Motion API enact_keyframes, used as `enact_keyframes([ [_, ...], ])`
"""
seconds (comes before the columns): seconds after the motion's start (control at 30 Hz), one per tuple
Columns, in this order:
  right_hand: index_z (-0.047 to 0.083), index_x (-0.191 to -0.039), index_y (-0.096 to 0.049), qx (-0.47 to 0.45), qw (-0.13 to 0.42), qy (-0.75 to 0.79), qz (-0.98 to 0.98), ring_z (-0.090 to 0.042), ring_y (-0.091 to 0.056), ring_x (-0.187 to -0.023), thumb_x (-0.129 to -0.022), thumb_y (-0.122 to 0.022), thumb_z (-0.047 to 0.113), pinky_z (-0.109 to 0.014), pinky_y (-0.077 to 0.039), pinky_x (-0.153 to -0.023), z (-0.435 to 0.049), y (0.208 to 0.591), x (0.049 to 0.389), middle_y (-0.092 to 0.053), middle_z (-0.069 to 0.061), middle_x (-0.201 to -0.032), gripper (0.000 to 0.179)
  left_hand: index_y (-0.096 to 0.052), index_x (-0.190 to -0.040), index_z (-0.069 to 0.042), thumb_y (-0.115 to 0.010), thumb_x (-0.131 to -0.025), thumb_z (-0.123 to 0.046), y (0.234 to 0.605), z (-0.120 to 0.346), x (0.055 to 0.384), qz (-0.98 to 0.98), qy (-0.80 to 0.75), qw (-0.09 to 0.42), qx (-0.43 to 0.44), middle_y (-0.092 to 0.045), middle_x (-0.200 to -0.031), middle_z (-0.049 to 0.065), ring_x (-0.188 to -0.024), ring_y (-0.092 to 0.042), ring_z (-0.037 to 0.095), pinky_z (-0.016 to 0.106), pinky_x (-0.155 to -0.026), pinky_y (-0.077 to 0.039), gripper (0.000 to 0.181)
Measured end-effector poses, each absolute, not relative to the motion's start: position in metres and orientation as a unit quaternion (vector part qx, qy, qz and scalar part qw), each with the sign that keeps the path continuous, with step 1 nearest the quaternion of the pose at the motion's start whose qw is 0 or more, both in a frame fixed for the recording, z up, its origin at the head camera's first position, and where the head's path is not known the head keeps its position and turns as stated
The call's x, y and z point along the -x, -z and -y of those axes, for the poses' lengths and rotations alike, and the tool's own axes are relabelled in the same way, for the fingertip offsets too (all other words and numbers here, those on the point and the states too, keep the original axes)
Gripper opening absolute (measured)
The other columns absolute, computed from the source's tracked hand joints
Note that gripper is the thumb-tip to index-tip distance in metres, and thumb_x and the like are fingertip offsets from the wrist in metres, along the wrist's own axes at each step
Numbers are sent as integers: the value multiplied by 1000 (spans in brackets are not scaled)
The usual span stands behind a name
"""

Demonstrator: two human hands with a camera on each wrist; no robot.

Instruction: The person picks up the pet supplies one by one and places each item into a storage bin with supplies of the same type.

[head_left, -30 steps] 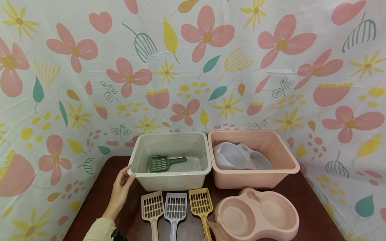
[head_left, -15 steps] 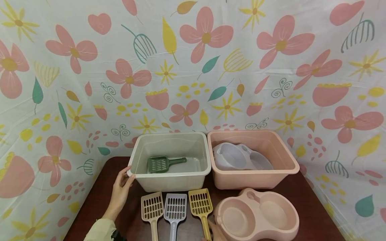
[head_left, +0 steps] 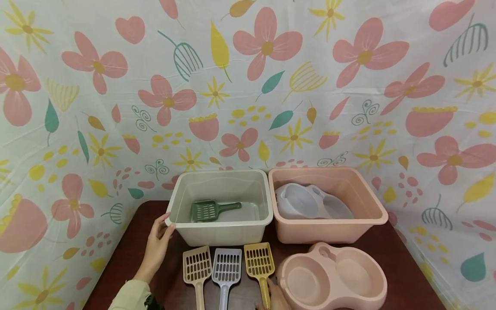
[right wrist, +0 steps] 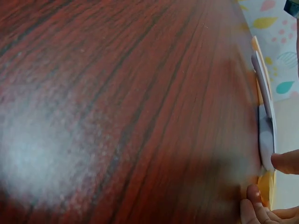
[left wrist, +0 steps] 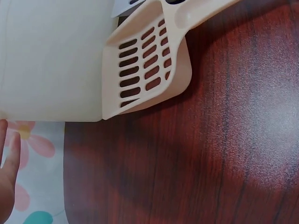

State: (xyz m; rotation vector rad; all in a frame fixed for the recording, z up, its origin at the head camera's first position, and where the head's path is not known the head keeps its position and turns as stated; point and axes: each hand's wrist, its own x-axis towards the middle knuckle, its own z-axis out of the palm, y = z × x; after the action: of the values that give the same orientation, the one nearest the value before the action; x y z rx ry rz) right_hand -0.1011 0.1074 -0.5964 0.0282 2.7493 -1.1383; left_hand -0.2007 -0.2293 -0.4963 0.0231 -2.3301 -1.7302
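Observation:
In the head view, my left hand (head_left: pixel 156 247) holds the front left corner of a pale grey litter box (head_left: pixel 221 232), with fingers and thumb at its rim. Inside that box lies a dark green litter scoop (head_left: pixel 205 211). My right hand (head_left: pixel 277 297), cut off by the bottom edge, has fingers and thumb on either side of the handle of a yellow litter scoop (head_left: pixel 259 260). That scoop lies face up on the table. Left of it lie a lavender scoop (head_left: pixel 226 266) and a beige scoop (head_left: pixel 197 266), whose slotted head shows large in the left wrist view.
A pink litter box (head_left: pixel 321 230) stands against the grey one, holding a lavender double bowl (head_left: pixel 298 202). A pink double bowl (head_left: pixel 333 292) sits close to my right hand. Flowered cloth (head_left: pixel 240 77) hangs behind the dark red table (head_left: pixel 128 254).
My right hand has shifted slightly up along the yellow scoop's handle. The left hand stays at the grey box's corner. The whole view shifts a little.

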Motion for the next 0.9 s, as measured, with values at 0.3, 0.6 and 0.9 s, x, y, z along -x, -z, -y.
enact_keyframes([
  [0.3, -9, -121, -49, -4, 47, 422, -906, -5, -48, -60, -75, -75, 20, -24, -41, -54, -105, 607, 101, -57, 1, -79, 61, -34, -141, -18, -52, -96, -27, 514, 239, 209, 795, 592, 132, -4, -48, -123, 15, -100, -52, 3, 22, -79, -46, 50],
  [0.6, -10, -117, -52, -17, 13, 419, -908, -4, -44, -52, -80, -70, 14, -24, -38, -51, -108, 597, 103, -50, 5, -65, 49, -37, -139, -13, -55, -94, -24, 498, 227, 210, 775, 620, 125, -9, -49, -123, 19, -101, -53, 12, 27, -81, -47, 50],
  [0.9, -8, -115, -54, -23, 53, 448, -892, -7, -47, -51, -83, -68, 17, -23, -40, -50, -104, 592, 100, -52, 5, -62, 43, -41, -137, -18, -58, -92, -29, 514, 235, 214, 769, 623, 144, -11, -49, -124, 15, -106, -49, 23, 16, -79, -46, 48],
])
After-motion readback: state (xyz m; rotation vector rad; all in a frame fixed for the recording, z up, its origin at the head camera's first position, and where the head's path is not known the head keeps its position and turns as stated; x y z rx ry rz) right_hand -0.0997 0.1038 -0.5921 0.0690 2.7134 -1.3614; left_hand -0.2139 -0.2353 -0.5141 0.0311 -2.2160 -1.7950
